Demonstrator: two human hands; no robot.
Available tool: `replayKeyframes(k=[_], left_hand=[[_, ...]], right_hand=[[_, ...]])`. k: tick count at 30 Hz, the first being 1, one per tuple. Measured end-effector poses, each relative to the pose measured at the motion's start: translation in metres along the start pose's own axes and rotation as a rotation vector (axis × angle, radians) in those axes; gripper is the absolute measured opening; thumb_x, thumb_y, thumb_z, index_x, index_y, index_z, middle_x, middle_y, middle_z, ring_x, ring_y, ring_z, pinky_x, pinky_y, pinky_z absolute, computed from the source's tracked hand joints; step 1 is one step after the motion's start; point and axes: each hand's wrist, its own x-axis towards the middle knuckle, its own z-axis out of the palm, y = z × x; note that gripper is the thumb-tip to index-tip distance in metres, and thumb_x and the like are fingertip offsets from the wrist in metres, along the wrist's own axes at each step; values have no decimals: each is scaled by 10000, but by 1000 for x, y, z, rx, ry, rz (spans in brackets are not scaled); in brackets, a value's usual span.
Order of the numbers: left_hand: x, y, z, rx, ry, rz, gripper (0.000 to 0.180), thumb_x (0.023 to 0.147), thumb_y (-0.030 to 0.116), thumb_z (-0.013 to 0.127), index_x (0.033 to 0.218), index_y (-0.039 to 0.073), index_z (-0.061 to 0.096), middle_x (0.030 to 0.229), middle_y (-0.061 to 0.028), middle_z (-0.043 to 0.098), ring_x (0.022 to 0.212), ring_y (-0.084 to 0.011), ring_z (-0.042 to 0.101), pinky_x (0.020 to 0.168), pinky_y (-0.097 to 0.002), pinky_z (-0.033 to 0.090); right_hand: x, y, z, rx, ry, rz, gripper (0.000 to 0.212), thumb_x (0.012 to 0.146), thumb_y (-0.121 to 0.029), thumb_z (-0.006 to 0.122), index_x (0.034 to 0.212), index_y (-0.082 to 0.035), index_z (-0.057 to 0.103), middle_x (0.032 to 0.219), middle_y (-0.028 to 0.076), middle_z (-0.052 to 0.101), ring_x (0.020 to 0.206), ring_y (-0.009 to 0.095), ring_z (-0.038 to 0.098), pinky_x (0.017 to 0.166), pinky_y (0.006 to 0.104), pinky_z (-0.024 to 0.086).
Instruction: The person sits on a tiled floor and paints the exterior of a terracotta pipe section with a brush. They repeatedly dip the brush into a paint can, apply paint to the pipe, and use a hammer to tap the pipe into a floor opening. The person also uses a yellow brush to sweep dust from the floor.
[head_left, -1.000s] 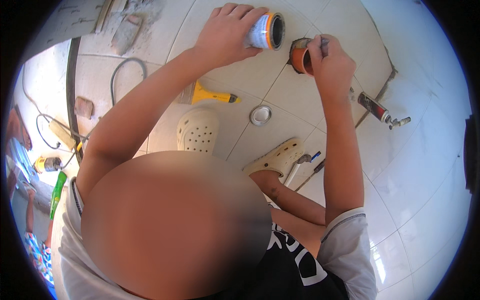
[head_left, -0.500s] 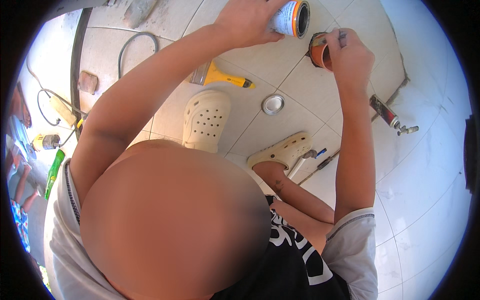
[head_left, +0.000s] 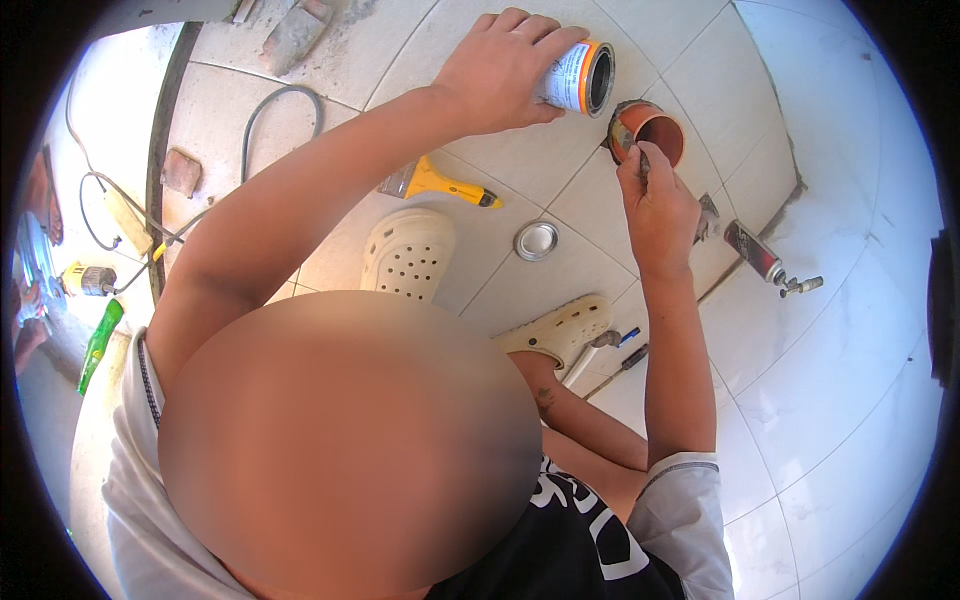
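Observation:
My left hand (head_left: 500,75) is wrapped round a small metal can (head_left: 568,82) with a white and orange label. The can is tipped on its side, its dark open mouth facing right. Just right of it, an orange-brown plastic pipe (head_left: 645,114) stands in a rough hole cut in the tiled floor. At the pipe's near rim my right hand (head_left: 662,212) pinches a small dark, narrow thing, mostly hidden by the fingers. Nearer to me lies a round silver lid (head_left: 537,240) on the tiles.
A wide paintbrush with a yellow handle (head_left: 455,188) lies beside my clog (head_left: 408,252). To the right are a torch canister (head_left: 752,248) and the white tiled wall (head_left: 850,330). A hose (head_left: 248,125), a brick piece (head_left: 181,172) and a yellow power tool (head_left: 88,280) lie left.
My right hand has drawn back toward me and lower at the pipe, uncovering more of its opening. The left hand still holds the can tipped. The whole view has shifted slightly.

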Motion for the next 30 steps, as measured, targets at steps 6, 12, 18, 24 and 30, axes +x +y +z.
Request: replayKeyframes(k=[6,12,18,24,30], left_hand=[[-6,-1,12,126,85,30,855,745,345,905,1485,192,502,1365,-88,622,1281,-308,553,1071,-464,443],[-3,-2,2,22,28,36,854,706,289,868,1449,72,508,1340,-180,606,1265,-376,544,1085,-493,435],[-3,-1,4,44,25,42,876,726,344,881,1470,98,490,1371,-178,596,1299,-368,537,1094,-494,435],[-10,-2,19,124,122,71,869,747,357,907,1494,191,496,1364,-88,621,1278,-306,559,1078,-465,441],[-11,-2,20,149,109,71,872,755,354,902,1504,186,489,1369,-100,616,1281,-320,551,1086,-465,437]], right_hand=[[-15,4,4,19,20,-50,190,960,-159,730,1101,-43,677,784,93,677,693,276,680,584,396,565],[-35,8,-2,31,-64,-60,187,963,-148,723,1114,-48,680,796,101,645,719,291,660,598,416,556],[-48,11,-7,48,-102,-69,237,957,-141,725,1170,-48,678,828,103,622,738,290,651,604,415,552],[-57,13,-10,54,-133,-64,299,936,-126,733,1215,-46,662,886,105,630,777,287,659,641,416,560],[-67,16,-16,47,-163,-69,311,937,-117,727,1229,-41,649,916,101,633,825,276,660,675,403,565]])
